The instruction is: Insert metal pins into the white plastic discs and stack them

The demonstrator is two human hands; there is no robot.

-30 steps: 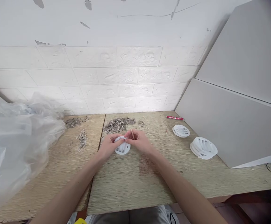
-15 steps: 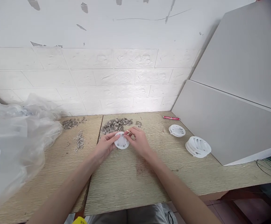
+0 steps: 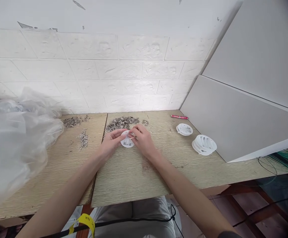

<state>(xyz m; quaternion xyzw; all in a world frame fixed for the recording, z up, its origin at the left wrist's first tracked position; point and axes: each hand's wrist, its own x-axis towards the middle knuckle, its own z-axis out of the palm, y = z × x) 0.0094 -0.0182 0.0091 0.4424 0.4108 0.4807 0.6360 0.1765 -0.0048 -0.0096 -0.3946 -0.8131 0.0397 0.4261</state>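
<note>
A round white plastic disc (image 3: 127, 142) with small metal pieces set in its slots lies on the wooden table (image 3: 139, 172) between both hands. My left hand (image 3: 112, 142) holds the disc's left edge with curled fingers. My right hand (image 3: 141, 140) is closed in a pinch over the disc's upper right edge; what its fingertips hold is too small to make out. Just behind the hands lies a pile of small grey metal parts (image 3: 121, 123).
Two stacks of white discs (image 3: 184, 129) (image 3: 204, 144) sit to the right, with a red pen (image 3: 179, 116) behind them. A grey slanted panel (image 3: 235, 119) stands at the right. A crumpled clear plastic bag (image 3: 15, 138) covers the left. More metal parts (image 3: 72, 121) lie at the back left.
The camera tilted downward, so the table sits higher in view. Both hands stayed on the disc. A thin stick seen above my right fingers a second ago no longer shows.
</note>
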